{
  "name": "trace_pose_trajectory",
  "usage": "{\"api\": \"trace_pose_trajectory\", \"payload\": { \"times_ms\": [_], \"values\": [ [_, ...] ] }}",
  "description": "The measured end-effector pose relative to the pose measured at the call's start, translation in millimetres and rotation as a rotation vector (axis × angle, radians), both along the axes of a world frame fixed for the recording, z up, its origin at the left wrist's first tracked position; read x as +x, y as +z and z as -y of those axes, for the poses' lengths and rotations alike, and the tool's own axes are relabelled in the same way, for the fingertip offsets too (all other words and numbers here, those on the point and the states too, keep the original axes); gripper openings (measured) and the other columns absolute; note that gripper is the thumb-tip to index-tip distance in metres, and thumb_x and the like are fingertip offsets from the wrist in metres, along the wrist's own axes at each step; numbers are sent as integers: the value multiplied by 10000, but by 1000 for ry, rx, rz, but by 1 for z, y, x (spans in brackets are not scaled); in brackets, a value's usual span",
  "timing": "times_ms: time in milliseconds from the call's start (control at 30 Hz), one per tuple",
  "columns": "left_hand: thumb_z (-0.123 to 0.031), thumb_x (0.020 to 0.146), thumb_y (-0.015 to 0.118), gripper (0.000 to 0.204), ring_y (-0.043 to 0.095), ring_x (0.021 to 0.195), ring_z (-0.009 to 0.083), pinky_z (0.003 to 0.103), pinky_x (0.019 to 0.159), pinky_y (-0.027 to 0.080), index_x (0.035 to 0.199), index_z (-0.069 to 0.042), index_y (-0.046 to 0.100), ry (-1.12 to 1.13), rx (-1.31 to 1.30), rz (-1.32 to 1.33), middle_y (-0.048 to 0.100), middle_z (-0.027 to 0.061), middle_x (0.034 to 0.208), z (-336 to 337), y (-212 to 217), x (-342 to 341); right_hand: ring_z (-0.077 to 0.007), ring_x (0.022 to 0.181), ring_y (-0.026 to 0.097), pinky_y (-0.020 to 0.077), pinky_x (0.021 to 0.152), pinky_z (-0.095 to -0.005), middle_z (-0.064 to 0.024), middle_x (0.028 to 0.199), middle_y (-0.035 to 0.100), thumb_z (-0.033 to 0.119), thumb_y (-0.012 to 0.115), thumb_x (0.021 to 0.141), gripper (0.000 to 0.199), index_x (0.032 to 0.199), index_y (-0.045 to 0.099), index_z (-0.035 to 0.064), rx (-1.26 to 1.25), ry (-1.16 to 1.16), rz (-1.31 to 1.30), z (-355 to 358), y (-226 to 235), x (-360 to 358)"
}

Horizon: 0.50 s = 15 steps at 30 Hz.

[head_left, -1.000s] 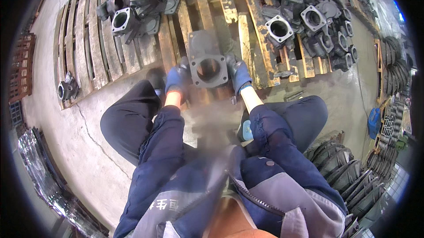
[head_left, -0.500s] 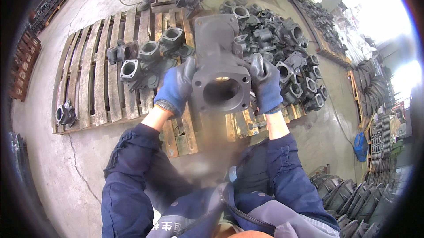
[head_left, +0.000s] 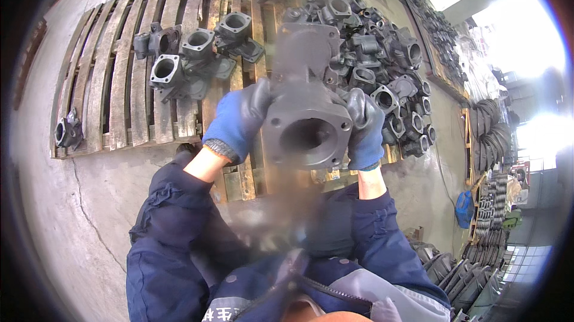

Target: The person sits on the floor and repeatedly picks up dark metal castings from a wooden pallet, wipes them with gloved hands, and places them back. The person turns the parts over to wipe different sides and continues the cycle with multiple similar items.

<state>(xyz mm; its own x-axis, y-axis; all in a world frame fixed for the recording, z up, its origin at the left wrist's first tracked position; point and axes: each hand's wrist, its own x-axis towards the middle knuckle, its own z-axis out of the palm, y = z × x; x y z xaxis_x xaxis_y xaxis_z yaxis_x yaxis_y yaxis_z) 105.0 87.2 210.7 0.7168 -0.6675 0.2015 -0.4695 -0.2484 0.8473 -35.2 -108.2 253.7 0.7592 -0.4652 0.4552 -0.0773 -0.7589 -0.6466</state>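
Between my hands I hold up a dark grey cast metal pipe fitting (head_left: pixel 308 92), its flange with a wide round bore and corner holes turned up toward me. My left hand (head_left: pixel 238 116), in a blue glove with a dark coated palm, is closed on the fitting's left side. On the opposite side, my right hand (head_left: pixel 363 128) grips it in a matching glove. Both sets of fingertips are partly hidden by the casting. Below the flange, a blurred brownish smear covers part of the view.
A wooden pallet (head_left: pixel 124 77) lies in front, bearing several similar fittings (head_left: pixel 198 44) on its left part. A dense heap of castings (head_left: pixel 382 62) covers its right. One fitting (head_left: pixel 69 133) sits at the near left corner. Stacked dark parts (head_left: pixel 472 283) stand at lower right.
The view has shifted, so the pallet sits higher in it and the co-worker at the top is mostly cut off. The fitting, still in both hands, appears slightly lower and closer.
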Motion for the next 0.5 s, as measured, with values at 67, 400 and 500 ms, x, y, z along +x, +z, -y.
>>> {"api": "trace_pose_trajectory", "payload": {
  "times_ms": [67,400,500],
  "values": [
    [-481,1044,297,570,583,933,479,488,752,480,1024,-20,632,32,91,-88,633,282,927,-2,1,2,-151,597,511,436,550,-328,-83,705,604,186,623,922,217,853,652,-18,128,72,-20,-1,7,1],
    [-402,1027,429,470,594,802,471,449,661,455,878,17,581,-6,114,105,616,262,809,-12,2,-2,-229,687,653,515,605,-359,-105,781,662,350,573,959,364,982,661,-2,53,236,-212,24,-40,18],
    [-475,995,456,518,629,802,442,424,688,483,947,12,625,-42,106,115,643,247,824,-15,2,-9,-264,655,634,491,594,-350,-122,735,668,419,574,944,418,923,669,12,210,285,-313,25,-47,17]
  ]
}}
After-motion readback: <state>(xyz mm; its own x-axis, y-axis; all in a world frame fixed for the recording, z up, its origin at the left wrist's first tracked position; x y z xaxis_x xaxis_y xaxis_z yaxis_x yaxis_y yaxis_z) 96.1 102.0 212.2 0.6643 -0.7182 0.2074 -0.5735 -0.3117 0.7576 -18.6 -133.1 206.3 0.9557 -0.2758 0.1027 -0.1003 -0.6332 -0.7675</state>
